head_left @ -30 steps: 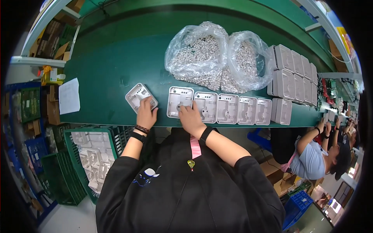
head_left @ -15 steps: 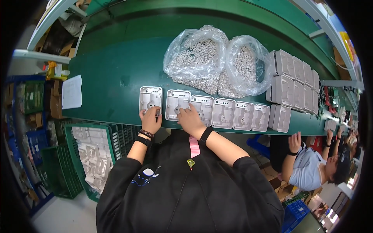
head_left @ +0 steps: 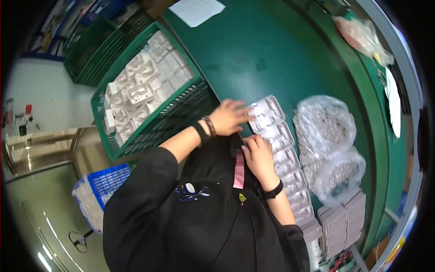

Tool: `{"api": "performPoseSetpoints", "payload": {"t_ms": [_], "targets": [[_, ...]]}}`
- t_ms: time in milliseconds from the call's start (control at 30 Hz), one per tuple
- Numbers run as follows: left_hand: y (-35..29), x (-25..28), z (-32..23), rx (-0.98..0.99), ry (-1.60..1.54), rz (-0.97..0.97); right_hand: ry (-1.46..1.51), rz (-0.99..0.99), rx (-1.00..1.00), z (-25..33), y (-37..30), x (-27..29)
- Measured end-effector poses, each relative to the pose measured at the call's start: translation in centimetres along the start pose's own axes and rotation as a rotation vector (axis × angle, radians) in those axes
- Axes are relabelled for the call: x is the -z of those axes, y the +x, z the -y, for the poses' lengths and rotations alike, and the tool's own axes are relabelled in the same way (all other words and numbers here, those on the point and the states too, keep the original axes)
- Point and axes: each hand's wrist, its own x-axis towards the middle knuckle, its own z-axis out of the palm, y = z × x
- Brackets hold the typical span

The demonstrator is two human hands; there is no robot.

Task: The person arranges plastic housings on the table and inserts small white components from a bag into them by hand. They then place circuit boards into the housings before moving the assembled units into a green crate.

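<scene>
Green surface (head_left: 231, 59) cut diagonally across the workstation, smooth and matte with a few darker smudges. Paper sheet (head_left: 197, 10) lay flat at its far left corner, white; any print was too blurred to read. Dark top (head_left: 208, 226) on the worker had a small white-and-blue graphic on the chest, plus a pink strip (head_left: 239, 172) above it.

Left hand (head_left: 232, 119): open, fingers spread, motion-blurred, tips at the end housing (head_left: 269, 111) of the row. Contact: couldn't tell. Right hand (head_left: 259, 156): fingers bent, at the near side of the row just below that end unit; couldn't tell whether it gripped anything.

Housings sat edge to edge along the surface's near side: pale grey shallow rectangles, rounded corners, moulded ribs and bosses inside. Cast metal or plastic, couldn't say. Behind the row, two clear, crinkled plastic bags (head_left: 324, 124) held loads of small pale pieces. Stacked housings (head_left: 344, 222) stood past them, grey and boxy.

Green crate (head_left: 174, 111), slotted plastic walls, stood left of the worker, filled with more pale mouldings (head_left: 141, 94).
</scene>
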Motion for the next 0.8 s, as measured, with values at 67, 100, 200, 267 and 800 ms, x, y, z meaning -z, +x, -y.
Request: {"api": "performPoseSetpoints", "payload": {"t_ms": [67,100,200,267,800], "targets": [[-2.7,4.3,4.8,0.375,0.103,-0.128,0.044,0.048,0.042,1.1,1.1,-0.6],[-5.0,6.1,7.9,0.531,0.229,-0.241,0.065,0.075,0.04,1.7,1.6,-0.7],[-17.6,9.2,18.7,1.17,0.419,-0.045,0.111,0.13,-0.009,2.3,3.7,-1.7],[-23.4,11.1,23.1,1.271,0.569,0.373,0.06,0.161,-0.095,2.0,4.8,-2.4],[-26.6,9.2,28.4,1.512,0.316,0.513,-0.147,0.245,0.035,3.6,14.6,-5.0]]}}
